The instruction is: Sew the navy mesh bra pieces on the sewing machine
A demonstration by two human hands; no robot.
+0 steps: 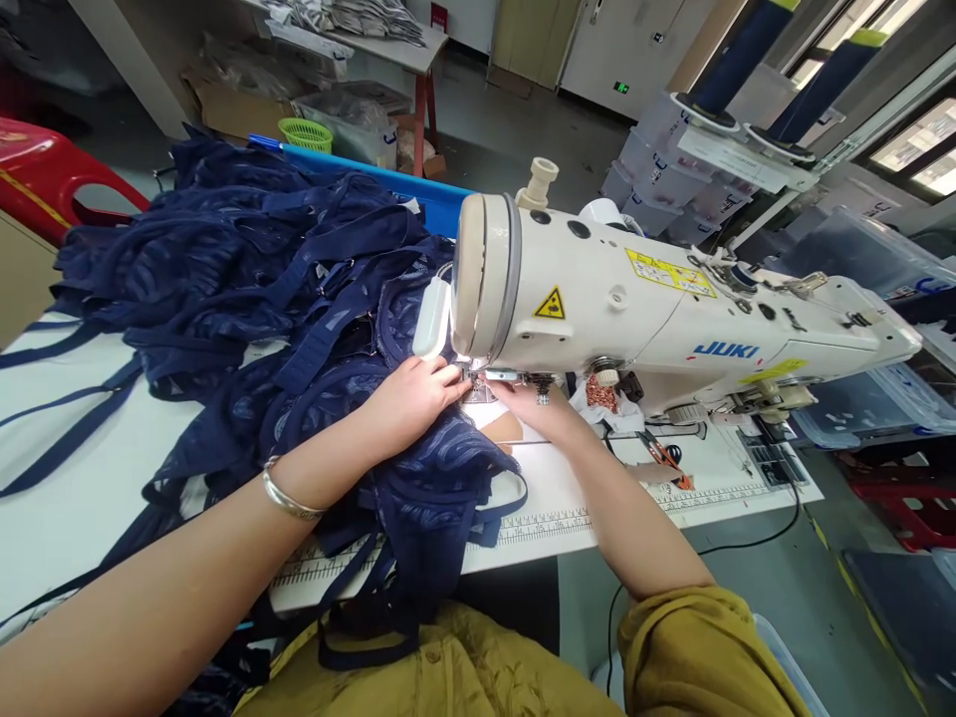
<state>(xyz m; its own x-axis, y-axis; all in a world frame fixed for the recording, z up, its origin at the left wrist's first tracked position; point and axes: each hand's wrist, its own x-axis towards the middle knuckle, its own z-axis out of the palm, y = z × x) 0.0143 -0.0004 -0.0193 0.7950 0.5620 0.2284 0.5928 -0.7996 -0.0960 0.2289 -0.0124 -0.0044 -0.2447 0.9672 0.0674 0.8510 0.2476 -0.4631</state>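
Observation:
A white sewing machine (590,289) stands over the table, its needle area lit from below the head. My left hand (418,398) lies on a navy blue bra (425,478), fingers closed together on its fabric just left of the presser foot (478,386). Behind the needle area, my right hand (534,406) reaches under the machine arm; its fingertips are hidden by the machine. The bra drapes over the table's front edge, straps hanging down. To the left spreads a large pile of navy bras (224,239).
Orange-handled scissors (672,463) and a bag of copper-coloured bits (601,393) lie right of my right hand. A ruler strip (545,525) runs along the table's front. Thread cones (736,60) stand at upper right. A blue bin edge (440,199) borders the pile.

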